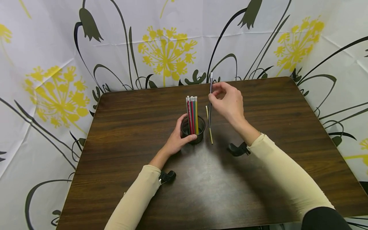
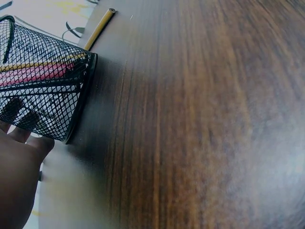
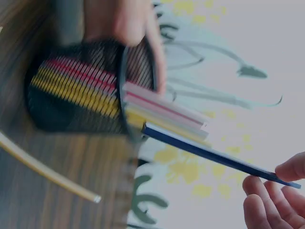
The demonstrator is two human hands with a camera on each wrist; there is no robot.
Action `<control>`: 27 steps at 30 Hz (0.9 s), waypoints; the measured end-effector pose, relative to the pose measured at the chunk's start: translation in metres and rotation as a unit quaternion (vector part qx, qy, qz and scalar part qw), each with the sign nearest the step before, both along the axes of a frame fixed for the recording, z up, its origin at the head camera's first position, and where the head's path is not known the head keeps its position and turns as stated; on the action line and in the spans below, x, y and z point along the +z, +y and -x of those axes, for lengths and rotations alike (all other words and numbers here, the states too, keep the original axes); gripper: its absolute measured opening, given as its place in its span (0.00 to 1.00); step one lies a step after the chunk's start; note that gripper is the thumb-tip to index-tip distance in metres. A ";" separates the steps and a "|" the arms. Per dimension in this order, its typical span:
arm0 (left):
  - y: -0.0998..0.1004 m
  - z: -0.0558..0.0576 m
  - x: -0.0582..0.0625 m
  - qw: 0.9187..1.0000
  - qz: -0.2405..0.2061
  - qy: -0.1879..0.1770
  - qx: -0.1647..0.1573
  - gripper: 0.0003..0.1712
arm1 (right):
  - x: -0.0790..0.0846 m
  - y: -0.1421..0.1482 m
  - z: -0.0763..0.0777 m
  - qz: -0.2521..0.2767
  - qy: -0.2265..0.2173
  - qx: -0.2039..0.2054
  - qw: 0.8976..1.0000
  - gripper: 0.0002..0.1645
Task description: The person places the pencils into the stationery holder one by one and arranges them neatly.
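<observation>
My left hand (image 1: 176,139) holds a black mesh pencil cup (image 1: 199,138), its fingers round the far side and thumb along the near side. Several pencils (image 1: 192,111) in red, yellow, teal and other colours stand in the cup, eraser ends up. Between thumb and fingertips, my right hand (image 1: 230,100) pinches a dark blue pencil (image 3: 205,153) near its upper end. That pencil hangs nearly upright just right of the cup, its lower tip raised near the rim in the right wrist view. A gold pencil (image 1: 211,137) lies on the table beside the cup.
The dark wood-grain table (image 1: 129,127) reaches back to a white curtain (image 1: 112,51) with yellow and grey-green flowers. Black wrist-camera mounts (image 1: 238,149) stick out from both cream sleeves, low over the tabletop.
</observation>
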State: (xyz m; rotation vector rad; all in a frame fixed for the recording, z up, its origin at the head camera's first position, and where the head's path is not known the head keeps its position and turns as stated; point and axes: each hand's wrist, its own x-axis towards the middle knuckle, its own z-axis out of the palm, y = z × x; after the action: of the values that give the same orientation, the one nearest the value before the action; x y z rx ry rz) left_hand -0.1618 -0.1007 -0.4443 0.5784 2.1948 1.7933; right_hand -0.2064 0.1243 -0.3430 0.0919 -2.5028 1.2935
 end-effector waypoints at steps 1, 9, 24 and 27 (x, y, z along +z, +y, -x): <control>0.000 0.000 0.000 1.000 0.000 0.000 -0.001 0.49 | 0.003 -0.002 -0.003 0.015 0.015 0.006 1.000 0.14; 0.000 0.001 -0.001 1.000 -0.013 -0.007 -0.004 0.48 | -0.004 -0.018 -0.020 0.057 0.064 0.075 0.994 0.13; 0.001 0.001 -0.001 0.999 -0.039 -0.008 -0.013 0.48 | -0.041 -0.027 -0.026 0.020 0.033 0.100 0.994 0.12; 0.002 0.001 -0.001 0.999 -0.035 -0.007 -0.011 0.48 | -0.044 -0.027 -0.024 0.011 0.031 0.091 0.995 0.12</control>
State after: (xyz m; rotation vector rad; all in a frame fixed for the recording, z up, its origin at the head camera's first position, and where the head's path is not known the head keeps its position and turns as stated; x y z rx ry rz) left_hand -0.1632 -0.0991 -0.4453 0.6010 2.1159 1.8634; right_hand -0.1824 0.0975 -0.3873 0.3578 -2.4741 1.3658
